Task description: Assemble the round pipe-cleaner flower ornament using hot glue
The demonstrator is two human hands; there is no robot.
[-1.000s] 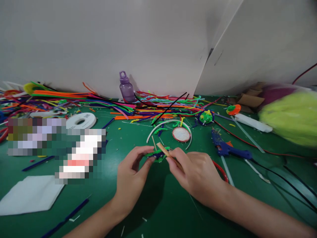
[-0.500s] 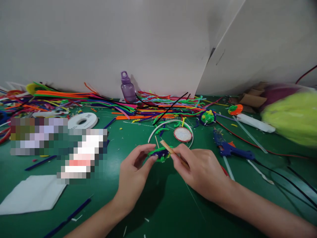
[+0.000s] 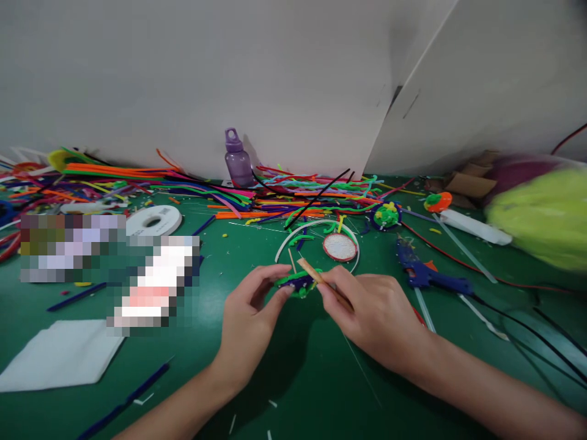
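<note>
Craft piece point(image 3: 301, 286), 1, fuzzy, green and dark blue: apparently raised above green table point(image 3: 293, 403), between the 2 hands, at the fingertips. Long axis roughly crosswise, left to right. Left hand point(image 3: 250, 311): nearer of the 2, closed in a pinch on the left end of the piece, thumb in front, fingers behind. Right hand point(image 3: 371, 308): closed in a pinch on stick point(image 3: 310, 271), 1, tan. Stick aslant, pale tip up and to the left, away from the right palm, crossing the right end of the piece in this view; contact between stick and piece: cannot tell. Beyond the hands: white ring point(image 3: 316, 222) and disc point(image 3: 340, 247) with red rim, close together. Farther right, apart from the right hand: blue glue gun point(image 3: 419, 276).
</note>
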